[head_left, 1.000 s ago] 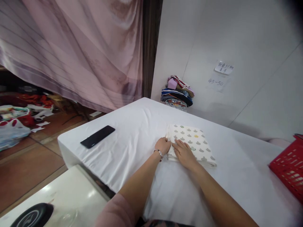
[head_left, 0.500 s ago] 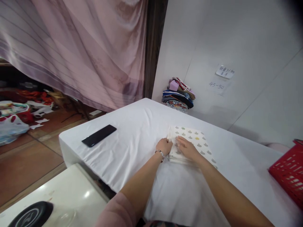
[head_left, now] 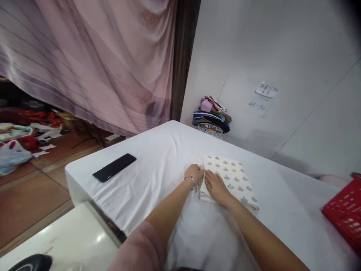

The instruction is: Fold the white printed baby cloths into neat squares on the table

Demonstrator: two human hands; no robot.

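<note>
A folded cream cloth (head_left: 232,178) with grey, green and yellow printed motifs lies on the white-covered table (head_left: 152,177). At its left edge, my left hand (head_left: 194,175) has its fingers curled in and closed on the layered edge; the fingertips are partly hidden. A bracelet circles that wrist. My right hand (head_left: 216,187) rests flat on the cloth's top, near the same edge, its fingers stretched out and pointing towards my left hand. Several layers show along the left and near sides of the cloth.
A black phone (head_left: 115,167) lies on the table's left part. Folded clothes (head_left: 211,116) are stacked by the wall. A red basket (head_left: 344,210) stands at the right edge. Below left is a white glossy surface (head_left: 64,237) with a black round object (head_left: 34,262).
My right hand has shifted left and a little nearer, and now lies flat by the cloth's left edge. My left hand stays at that edge. The view has shifted slightly.
</note>
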